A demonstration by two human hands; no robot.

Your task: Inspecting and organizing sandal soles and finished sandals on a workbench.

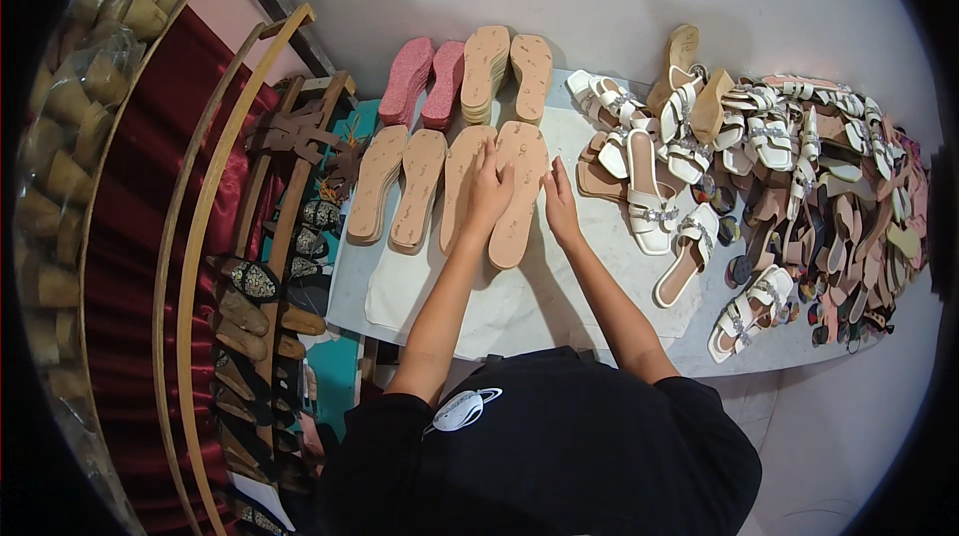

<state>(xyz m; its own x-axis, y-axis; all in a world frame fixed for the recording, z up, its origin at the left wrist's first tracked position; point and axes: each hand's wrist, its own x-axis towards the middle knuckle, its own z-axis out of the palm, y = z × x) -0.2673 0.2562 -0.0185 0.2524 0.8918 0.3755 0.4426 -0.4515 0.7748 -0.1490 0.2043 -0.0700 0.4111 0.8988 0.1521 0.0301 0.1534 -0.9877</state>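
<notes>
Tan shoe insoles stand in stacks in front of me. My left hand (489, 191), fingers stretched out, lies along the left side of the rightmost front stack of insoles (520, 206), partly covering the stack of insoles (461, 161) beside it. On the other side my right hand (561, 206) is open and upright, close to that same stack's right edge; I cannot tell whether it touches. Further left are two more tan stacks (377, 181). Behind them sit two pinkish-red stacks (407, 81) and two tan ones (486, 61).
White sandals (651, 206) and a big heap of shoes (839, 226) cover the table's right side. A white sheet (420, 296) lies under the insoles. To my left are a wooden shoe rack (205, 196), dark red cloth (130, 266) and bagged shoe forms (70, 156).
</notes>
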